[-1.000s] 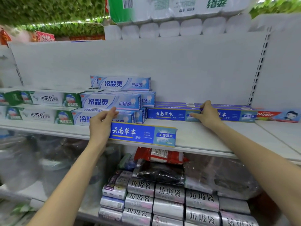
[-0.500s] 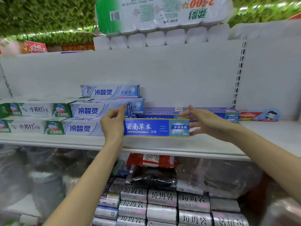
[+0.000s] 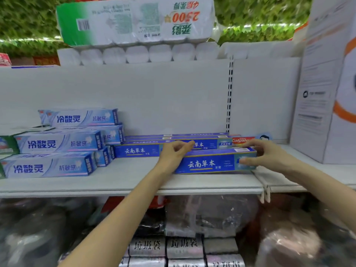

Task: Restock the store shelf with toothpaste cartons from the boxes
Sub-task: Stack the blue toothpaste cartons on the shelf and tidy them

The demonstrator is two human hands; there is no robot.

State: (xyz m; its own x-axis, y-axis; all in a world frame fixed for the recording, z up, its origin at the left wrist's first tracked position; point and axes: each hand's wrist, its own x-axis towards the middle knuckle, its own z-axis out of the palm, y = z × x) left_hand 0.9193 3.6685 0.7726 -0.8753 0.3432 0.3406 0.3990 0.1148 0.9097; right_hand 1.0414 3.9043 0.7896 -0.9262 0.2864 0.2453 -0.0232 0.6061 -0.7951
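A dark blue toothpaste carton [image 3: 210, 163] lies lengthwise on the white shelf [image 3: 123, 182], in front of a row of matching blue cartons [image 3: 138, 150]. My left hand [image 3: 174, 155] grips its left end with curled fingers. My right hand [image 3: 264, 156] holds its right end, thumb on top and fingers on the front face. Light blue toothpaste cartons [image 3: 57, 143] are stacked three high at the left. A red Colgate carton [image 3: 242, 140] lies behind, at the right.
A large white box with orange markings [image 3: 327, 89] stands on the shelf at the far right. Tissue roll packs [image 3: 134, 22] sit on top of the shelf unit. Plastic-wrapped goods and grey bag rolls [image 3: 183, 247] fill the lower shelves.
The blue carton has shifted right along the shelf with both hands on it. My right hand went from the back row onto the carton's right end. The view has panned right.
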